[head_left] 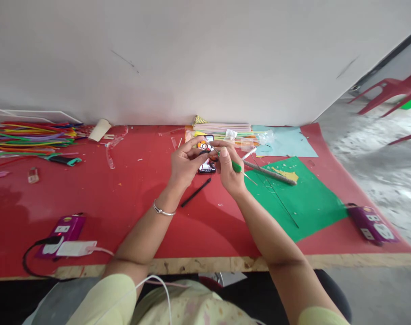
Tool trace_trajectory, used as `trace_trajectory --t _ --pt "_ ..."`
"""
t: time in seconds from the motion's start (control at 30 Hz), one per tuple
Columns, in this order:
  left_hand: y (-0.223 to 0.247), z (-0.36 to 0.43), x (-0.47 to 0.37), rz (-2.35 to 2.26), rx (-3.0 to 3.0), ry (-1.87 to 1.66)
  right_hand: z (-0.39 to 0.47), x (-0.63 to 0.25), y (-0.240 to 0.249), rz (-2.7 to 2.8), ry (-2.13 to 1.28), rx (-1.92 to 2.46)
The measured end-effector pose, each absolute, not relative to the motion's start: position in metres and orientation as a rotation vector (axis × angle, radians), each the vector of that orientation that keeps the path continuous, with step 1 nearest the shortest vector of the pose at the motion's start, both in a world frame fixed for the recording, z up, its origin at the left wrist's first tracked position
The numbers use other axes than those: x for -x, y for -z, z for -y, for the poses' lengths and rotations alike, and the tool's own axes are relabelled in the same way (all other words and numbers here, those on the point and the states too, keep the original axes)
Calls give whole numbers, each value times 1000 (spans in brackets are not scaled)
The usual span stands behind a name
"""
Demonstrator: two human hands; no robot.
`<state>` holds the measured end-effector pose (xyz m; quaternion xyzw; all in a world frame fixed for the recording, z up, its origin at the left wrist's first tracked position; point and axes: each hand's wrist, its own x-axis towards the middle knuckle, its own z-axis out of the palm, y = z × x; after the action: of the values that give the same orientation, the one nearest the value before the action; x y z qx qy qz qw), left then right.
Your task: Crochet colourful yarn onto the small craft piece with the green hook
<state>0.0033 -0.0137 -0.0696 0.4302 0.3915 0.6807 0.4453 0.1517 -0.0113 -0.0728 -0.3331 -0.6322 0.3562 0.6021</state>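
Above the middle of the table, my left hand (185,163) and my right hand (231,174) are close together. My right hand is closed around a thin tool with a green handle (236,167), which looks like a crochet hook. Its metal shaft points down to the right. Pinched in the fingers of my left hand is a small black looped piece (204,152), perhaps yarn or pipe cleaner; its details are too small to tell. Below the hands lies a phone (207,169) with its screen lit, partly hidden. A short black fuzzy stick (196,192) rests just nearer.
Coloured pipe cleaners (32,137) and black-and-teal pliers (65,159) lie left. Green sheet (303,207) carries a grey rod (271,172) and thin wire. Purple power strips (70,225) sit at both front sides, one with a white charger (75,248). A wall (192,58) stands behind.
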Motion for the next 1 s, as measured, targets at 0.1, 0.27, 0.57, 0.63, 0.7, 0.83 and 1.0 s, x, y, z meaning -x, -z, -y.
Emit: trace_trajectory --t 0.1,0.27,0.57,0.63,0.7,0.83,1.0 --pt "67 18 -9 -1007 -1109 -1676 15 -149 73 1444 -980 771" --pt "59 23 -4 -912 -1086 -1667 17 -154 67 1468 -931 799" --pt "51 23 25 -1296 -1815 -1676 12 -160 66 1503 -809 769" --pt "53 21 26 -1285 -1838 -1674 11 -160 67 1505 -801 766" --pt "55 21 24 -1234 -1794 -1663 12 -160 67 1521 -782 767" --pt "57 20 12 -1115 -1382 -1606 13 -160 68 1578 -723 768" --pt "54 17 2 -934 -941 -1635 14 -159 70 1620 -716 747"
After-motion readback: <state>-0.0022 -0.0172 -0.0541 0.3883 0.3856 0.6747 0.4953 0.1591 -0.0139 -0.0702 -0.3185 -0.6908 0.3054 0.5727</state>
